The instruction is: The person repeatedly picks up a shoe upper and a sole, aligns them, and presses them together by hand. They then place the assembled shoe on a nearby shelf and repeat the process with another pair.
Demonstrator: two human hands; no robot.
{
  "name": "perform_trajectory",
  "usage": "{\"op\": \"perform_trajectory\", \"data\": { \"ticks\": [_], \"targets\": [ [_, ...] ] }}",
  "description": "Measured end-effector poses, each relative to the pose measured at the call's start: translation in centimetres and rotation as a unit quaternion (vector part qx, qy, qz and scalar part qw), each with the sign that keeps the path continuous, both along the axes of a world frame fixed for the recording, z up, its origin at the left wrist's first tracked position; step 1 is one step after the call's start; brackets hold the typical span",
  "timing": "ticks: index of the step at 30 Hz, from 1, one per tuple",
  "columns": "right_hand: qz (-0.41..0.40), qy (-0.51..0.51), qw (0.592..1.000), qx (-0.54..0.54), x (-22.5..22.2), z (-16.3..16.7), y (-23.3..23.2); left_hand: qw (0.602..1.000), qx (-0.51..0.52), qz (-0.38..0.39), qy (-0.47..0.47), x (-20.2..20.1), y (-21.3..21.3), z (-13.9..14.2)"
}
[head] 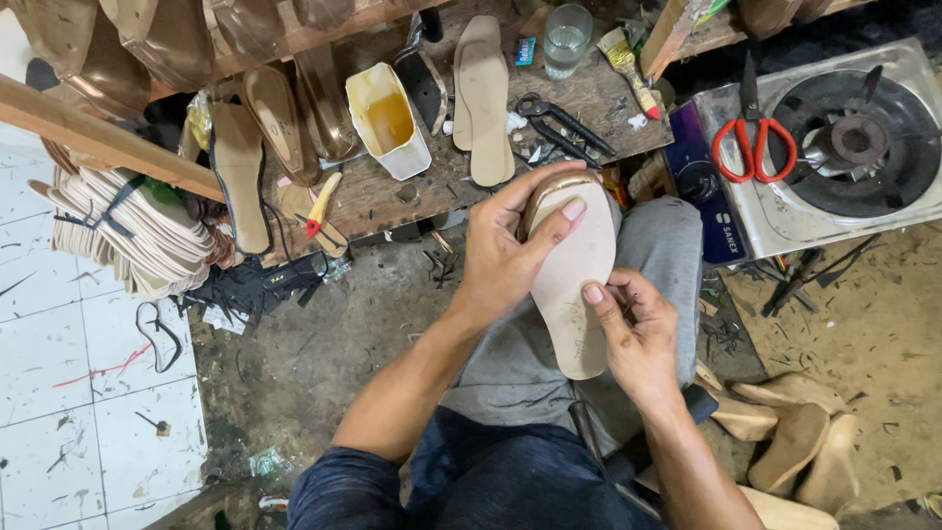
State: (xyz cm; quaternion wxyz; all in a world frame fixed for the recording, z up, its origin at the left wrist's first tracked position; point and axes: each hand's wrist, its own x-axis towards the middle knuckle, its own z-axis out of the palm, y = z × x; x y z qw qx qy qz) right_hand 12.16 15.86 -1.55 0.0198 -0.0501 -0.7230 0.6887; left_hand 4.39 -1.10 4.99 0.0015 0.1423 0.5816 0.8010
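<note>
— What are the hands doing right now?

— Both are gripping a pale shoe sole (574, 285) that is lying across the person's lap, on the grey cloth (510, 363) over the knee. The left hand (505, 260) is wrapping around the sole's upper end from the nine o'clock side, fingers curling over the rim and the thumb pressing flat on its face. The right hand (638, 334) is sitting at the sole's four o'clock, thumb and fingers pinching its edge.

— So neither is spread wide?

— No, both are closing on the sole; the fingers are bent, not splayed.

— What is lying around it?

— At twelve o'clock from the sole, the wooden desk (392, 191) is carrying two stacked insoles (486, 98), black pliers (564, 123), a white glue tub (388, 118) and a glass (567, 39). Red-handled scissors (754, 142) are resting on a gas stove (844, 147) at two o'clock. A pile of pale soles (128, 231) is sitting at nine o'clock, and wooden heels (795, 442) are lying on the floor at five o'clock.
</note>
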Motion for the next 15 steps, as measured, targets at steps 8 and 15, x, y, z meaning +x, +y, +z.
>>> {"op": "perform_trajectory", "data": {
  "ticks": [8,15],
  "targets": [
    [0.009,0.023,0.999,-0.032,-0.4,-0.9,-0.7,0.996,-0.024,0.071,0.051,-0.3,0.0,-1.2],
    [0.030,0.020,0.998,-0.046,-1.0,-1.7,-0.7,0.995,-0.015,0.076,0.056,-1.1,-0.3,-2.4]
  ]
}}
